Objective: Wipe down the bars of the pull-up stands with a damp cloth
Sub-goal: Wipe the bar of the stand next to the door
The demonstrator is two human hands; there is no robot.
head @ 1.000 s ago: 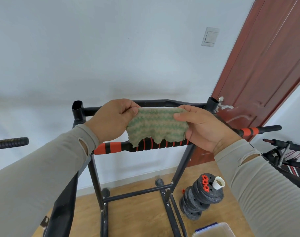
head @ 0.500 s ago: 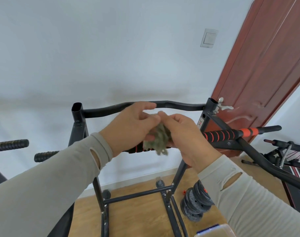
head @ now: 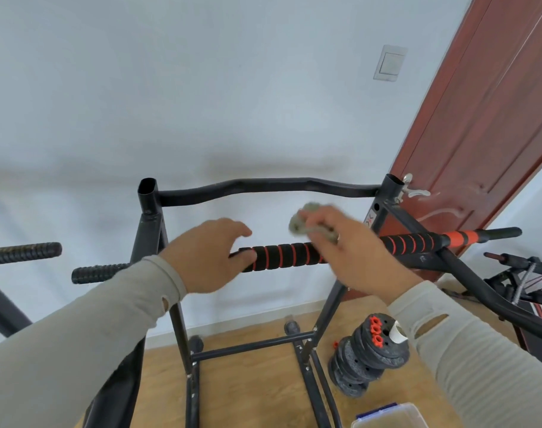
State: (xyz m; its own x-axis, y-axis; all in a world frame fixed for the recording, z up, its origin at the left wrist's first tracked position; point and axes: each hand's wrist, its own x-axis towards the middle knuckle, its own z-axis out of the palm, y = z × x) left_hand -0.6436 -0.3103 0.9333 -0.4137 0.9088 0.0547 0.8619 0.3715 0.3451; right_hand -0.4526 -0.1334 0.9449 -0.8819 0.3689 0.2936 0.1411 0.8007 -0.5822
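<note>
The right hand (head: 353,251) holds a bunched-up green cloth (head: 306,222), its fingers curled round the wad, which sticks out past the fingertips just above the padded bar (head: 291,256) — the hand is blurred, so whether the cloth touches the foam cannot be told. The left hand (head: 208,254) is at the bar's near end with its fingers relaxed and slightly spread, the fingertips at the foam grip; it holds nothing. The padded bar is black foam ringed with red bands and runs rightward to a solid red section near its far tip. Behind it, higher up, a bare black curved bar (head: 263,185) spans between two open-topped black posts of the pull-up stand (head: 149,220). A ribbed black handle (head: 97,273) juts out to the left of the stand, and another ribbed bar (head: 22,253) shows at the left edge. Both arms wear light grey sleeves with thumb slits. On the wooden floor (head: 251,390) to the right of the stand's base sits a stack of black weight plates (head: 365,362) with red collars and a white tube on top — a clear plastic box (head: 390,418) lies at the bottom edge. A reddish-brown door (head: 492,118) stands at right, with a white wall switch (head: 390,63) beside it.
</note>
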